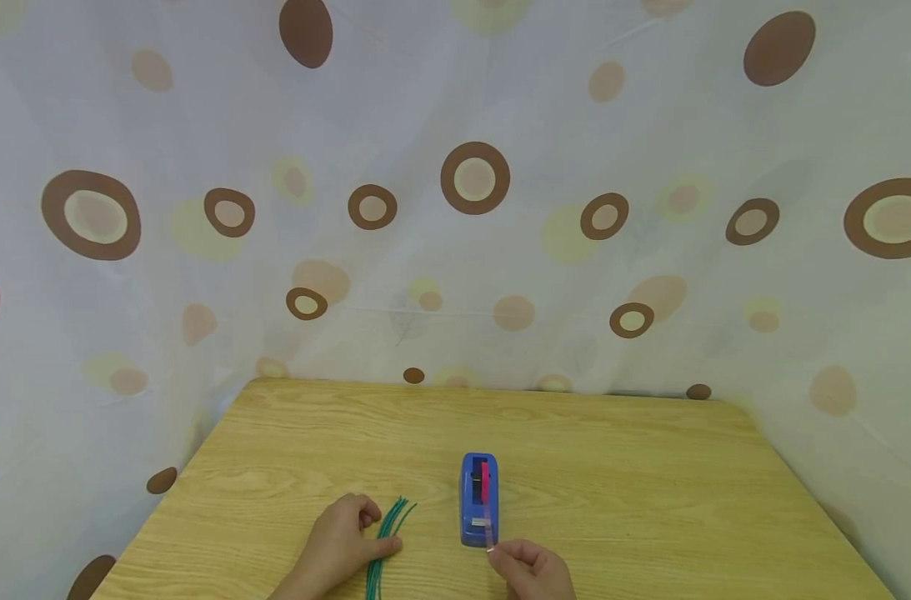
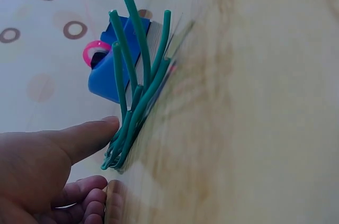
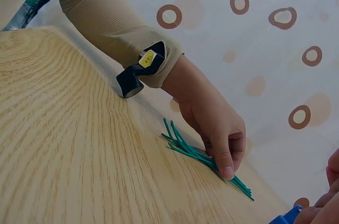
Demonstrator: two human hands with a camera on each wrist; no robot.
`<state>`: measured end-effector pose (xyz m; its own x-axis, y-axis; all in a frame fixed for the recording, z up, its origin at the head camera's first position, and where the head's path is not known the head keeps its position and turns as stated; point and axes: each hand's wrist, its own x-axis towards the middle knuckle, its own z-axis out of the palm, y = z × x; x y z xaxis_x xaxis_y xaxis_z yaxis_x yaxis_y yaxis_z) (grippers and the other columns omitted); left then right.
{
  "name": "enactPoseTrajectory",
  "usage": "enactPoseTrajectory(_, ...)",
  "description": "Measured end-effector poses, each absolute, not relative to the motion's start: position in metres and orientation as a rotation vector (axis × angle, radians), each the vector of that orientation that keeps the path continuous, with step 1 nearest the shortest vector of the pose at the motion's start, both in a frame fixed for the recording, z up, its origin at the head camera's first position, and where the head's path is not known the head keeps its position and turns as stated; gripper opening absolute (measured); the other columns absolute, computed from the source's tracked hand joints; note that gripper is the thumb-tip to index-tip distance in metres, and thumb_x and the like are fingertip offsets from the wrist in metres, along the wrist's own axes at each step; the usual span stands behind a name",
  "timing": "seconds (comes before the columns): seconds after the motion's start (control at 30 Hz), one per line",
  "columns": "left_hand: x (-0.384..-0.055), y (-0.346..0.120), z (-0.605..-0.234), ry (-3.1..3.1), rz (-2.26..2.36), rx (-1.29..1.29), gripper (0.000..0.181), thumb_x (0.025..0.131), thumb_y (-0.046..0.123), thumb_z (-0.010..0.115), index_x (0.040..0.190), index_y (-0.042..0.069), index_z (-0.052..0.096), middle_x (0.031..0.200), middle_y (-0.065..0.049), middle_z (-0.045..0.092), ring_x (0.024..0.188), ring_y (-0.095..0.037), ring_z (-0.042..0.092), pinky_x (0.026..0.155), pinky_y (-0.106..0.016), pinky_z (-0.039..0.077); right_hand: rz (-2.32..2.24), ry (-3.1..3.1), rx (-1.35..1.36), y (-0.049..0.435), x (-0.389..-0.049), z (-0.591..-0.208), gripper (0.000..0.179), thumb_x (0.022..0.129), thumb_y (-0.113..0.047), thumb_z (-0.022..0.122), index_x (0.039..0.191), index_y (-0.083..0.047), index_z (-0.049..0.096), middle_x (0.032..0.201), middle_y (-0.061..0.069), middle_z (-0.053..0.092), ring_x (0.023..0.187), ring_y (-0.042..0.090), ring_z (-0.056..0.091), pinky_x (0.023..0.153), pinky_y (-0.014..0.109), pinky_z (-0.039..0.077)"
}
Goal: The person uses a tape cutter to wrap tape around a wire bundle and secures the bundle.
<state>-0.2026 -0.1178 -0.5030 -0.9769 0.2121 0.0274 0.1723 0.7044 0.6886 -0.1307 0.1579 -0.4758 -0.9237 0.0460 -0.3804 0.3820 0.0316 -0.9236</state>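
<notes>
A bundle of thin green wires [image 1: 383, 527] lies on the wooden table. Beside it, my left hand [image 1: 341, 533] lays its straight thumb across the strands, while the other fingers bend at the wires' left side. In the left wrist view, the wires [image 2: 143, 75] fan out past the thumb tip. To their right stands a blue tape dispenser [image 1: 467, 500] with a pink-cored roll [image 1: 485, 482]. A strip of clear tape [image 1: 488, 533] runs from the roll toward me, and my right hand [image 1: 533, 569] pinches its end just in front of the dispenser.
The wood-grain table [image 1: 650, 475] reaches back to a white curtain [image 1: 395, 100] printed with brown rings and dots, which also hangs along both sides. A dark strap device [image 3: 151, 60] sits on the left wrist.
</notes>
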Motion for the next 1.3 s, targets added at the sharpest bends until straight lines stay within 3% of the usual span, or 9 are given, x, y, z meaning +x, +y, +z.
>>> enactPoseTrajectory(0.5,-0.201,-0.119,-0.500,2.841,1.079,0.238,0.037,0.075,0.036,0.086,0.084,0.009,0.063,0.077,0.000,0.052,0.069,-0.016,0.048,0.061,-0.031,0.043,-2.004,2.033,0.440,0.159,-0.130,-0.479,0.027,0.090,-0.024,0.071,0.103,0.000,0.071,0.060,-0.005,0.048,0.052,0.010,0.044,0.048,0.023,0.036)
enactPoseTrajectory(0.73,-0.197,-0.115,-0.494,2.875,1.063,0.254,0.026,0.078,0.026,0.084,0.083,0.007,0.067,0.074,0.003,0.054,0.067,-0.013,0.050,0.061,-0.029,0.045,-2.018,2.043,0.444,0.160,-0.130,-0.479,0.025,0.090,-0.023,0.071,0.101,0.000,0.071,0.060,-0.005,0.048,0.051,0.010,0.044,0.048,0.023,0.036)
enactPoseTrajectory(0.97,-0.192,-0.115,-0.490,2.908,0.999,0.287,0.028,0.078,0.025,0.084,0.074,0.007,0.063,0.071,0.003,0.058,0.063,-0.012,0.053,0.056,-0.030,0.048,-2.022,2.046,0.429,0.160,-0.131,-0.480,0.024,0.091,-0.022,0.070,0.101,0.000,0.071,0.059,-0.005,0.047,0.051,0.009,0.043,0.048,0.022,0.035)
enactPoseTrajectory(1.3,-0.190,-0.115,-0.489,2.909,1.025,0.277,0.017,0.079,0.016,0.082,0.075,0.007,0.067,0.071,0.004,0.058,0.064,-0.011,0.053,0.057,-0.028,0.048,-2.000,2.045,0.425,0.161,-0.131,-0.480,0.026,0.090,-0.024,0.071,0.102,-0.001,0.071,0.061,-0.005,0.048,0.052,0.010,0.045,0.049,0.023,0.036)
